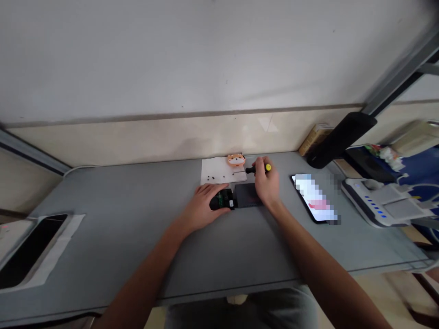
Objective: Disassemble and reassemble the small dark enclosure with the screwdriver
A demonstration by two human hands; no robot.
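Observation:
My left hand [205,204] is curled round a small black device with a green circuit board [222,199], which lies on the desk. Close against its right side is a flat dark grey case [246,195]. In my right hand [267,183] is a screwdriver [252,169] with a black and yellow handle, its thin shaft pointing left over a white paper [216,167]. Several tiny dark screws [213,177] lie on that paper. An orange animal-face object [236,159] sits at the paper's back edge.
A lit phone [314,198] lies to the right, beside a white power strip [384,203]. A black cylinder [341,139] leans at the back right near a box [314,138]. At the far left is a dark phone-like slab [32,249] on white paper. The wall borders the desk behind.

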